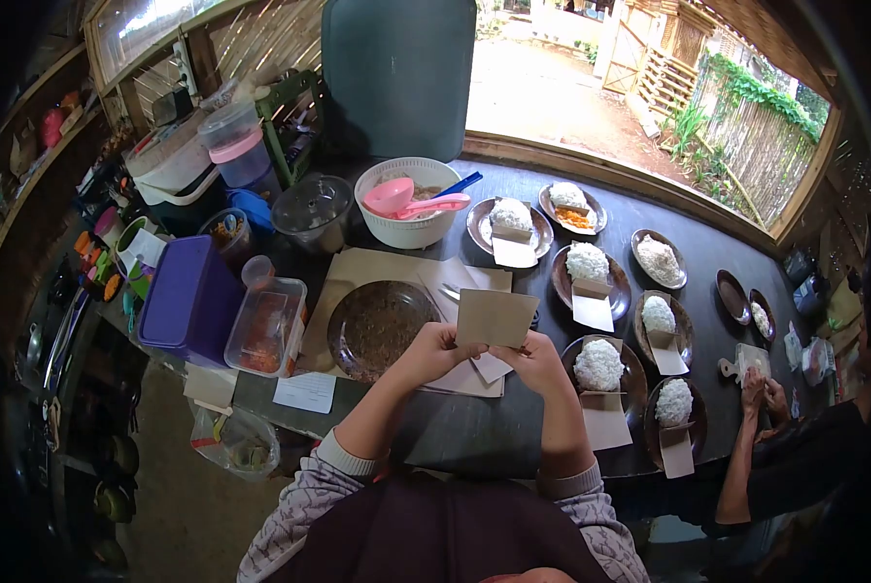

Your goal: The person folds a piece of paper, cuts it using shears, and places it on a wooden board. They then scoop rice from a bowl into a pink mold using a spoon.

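Note:
Both my hands hold up a square piece of brown paper point(496, 318) by its lower edge. My left hand point(441, 348) pinches it at the lower left, and my right hand point(535, 361) grips the lower right. Beneath them, more sheets of brown paper point(469, 382) lie on the table. Just left of my left hand is a brown plate point(382, 330) with bits of dark food on it. To the right of my right hand, a mound of white rice point(598, 365) sits on a dark plate with a folded brown paper piece point(605, 420) against it.
Several more plates of rice point(587, 261) cover the table's right half. A white basket point(406, 228) with a pink ladle point(396, 198) stands behind. A clear container point(266, 325) and purple box point(192, 291) are left. At far right, a co-worker's hands point(761, 392) rest by a wooden board point(749, 363).

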`<state>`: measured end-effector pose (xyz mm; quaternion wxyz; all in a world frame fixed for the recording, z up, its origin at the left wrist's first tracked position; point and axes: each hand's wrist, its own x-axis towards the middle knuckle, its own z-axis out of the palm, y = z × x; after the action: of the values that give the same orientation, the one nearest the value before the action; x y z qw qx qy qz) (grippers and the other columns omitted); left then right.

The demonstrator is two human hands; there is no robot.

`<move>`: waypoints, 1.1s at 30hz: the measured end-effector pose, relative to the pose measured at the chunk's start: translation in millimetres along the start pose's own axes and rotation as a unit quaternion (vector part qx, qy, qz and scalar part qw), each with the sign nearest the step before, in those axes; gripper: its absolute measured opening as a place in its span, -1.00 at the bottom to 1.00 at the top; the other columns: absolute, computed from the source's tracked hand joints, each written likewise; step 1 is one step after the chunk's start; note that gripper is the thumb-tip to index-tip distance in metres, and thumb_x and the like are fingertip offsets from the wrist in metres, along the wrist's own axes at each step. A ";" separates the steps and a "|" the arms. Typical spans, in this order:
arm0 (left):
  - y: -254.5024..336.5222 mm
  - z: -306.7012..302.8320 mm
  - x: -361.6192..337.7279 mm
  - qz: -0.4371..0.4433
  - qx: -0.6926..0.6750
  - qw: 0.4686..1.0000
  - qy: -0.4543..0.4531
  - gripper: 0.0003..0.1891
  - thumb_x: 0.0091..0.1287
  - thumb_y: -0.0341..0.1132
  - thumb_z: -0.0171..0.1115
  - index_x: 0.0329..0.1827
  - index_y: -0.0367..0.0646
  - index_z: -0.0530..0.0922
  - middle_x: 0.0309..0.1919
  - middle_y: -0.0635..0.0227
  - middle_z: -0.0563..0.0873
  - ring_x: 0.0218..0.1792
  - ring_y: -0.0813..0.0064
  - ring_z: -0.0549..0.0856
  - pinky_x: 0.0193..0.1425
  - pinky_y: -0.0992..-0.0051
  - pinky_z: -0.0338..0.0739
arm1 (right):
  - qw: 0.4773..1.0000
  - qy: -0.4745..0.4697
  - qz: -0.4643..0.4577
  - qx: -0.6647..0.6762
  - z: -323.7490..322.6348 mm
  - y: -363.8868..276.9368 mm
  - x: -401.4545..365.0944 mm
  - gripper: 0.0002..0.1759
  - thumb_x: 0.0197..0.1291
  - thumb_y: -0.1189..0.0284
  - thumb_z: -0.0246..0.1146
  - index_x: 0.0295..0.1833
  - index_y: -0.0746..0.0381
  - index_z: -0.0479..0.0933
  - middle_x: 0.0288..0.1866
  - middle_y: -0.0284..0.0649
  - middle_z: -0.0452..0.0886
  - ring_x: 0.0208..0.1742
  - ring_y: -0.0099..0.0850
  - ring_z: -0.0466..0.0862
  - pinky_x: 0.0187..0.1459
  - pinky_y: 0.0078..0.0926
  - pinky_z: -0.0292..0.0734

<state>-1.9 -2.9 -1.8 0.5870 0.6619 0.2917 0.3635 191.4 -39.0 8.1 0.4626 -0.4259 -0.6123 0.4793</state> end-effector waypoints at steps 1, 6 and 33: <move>-2.1 0.6 0.2 0.001 0.011 1.000 0.009 -0.85 0.23 -0.37 0.26 -0.24 -0.28 0.63 -0.44 0.47 0.66 -0.38 0.75 0.56 -0.26 0.65 0.45 | 1.000 0.004 -0.005 0.003 0.8 -4.4 -0.6 -0.84 0.12 0.56 0.26 -0.16 0.36 0.57 -0.26 -0.34 0.60 -0.21 -0.63 0.55 -0.15 -0.65 0.46; 6.0 3.6 -0.5 0.000 0.070 0.997 0.043 -0.80 0.22 -0.30 0.29 -0.26 -0.30 0.63 -0.49 0.49 0.64 -0.43 0.76 0.53 -0.33 0.67 0.44 | 1.000 0.011 -0.002 -0.026 1.6 -13.4 -1.5 -0.84 0.11 0.57 0.26 -0.17 0.35 0.57 -0.26 -0.33 0.61 -0.21 -0.64 0.55 -0.16 -0.65 0.47; 9.3 -2.8 -2.2 -0.003 0.020 1.000 0.004 -0.85 0.22 -0.36 0.27 -0.23 -0.26 0.65 -0.40 0.43 0.69 -0.35 0.71 0.59 -0.21 0.64 0.48 | 1.000 -0.005 -0.026 -0.011 -3.3 -2.5 0.1 -0.94 0.11 0.58 0.23 -0.30 0.36 0.56 -0.43 -0.37 0.51 -0.42 -0.67 0.45 -0.38 -0.73 0.34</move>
<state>-5.9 -4.4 7.2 0.5736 0.6712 0.3036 0.3582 194.4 -38.7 11.0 0.4668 -0.4123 -0.6313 0.4622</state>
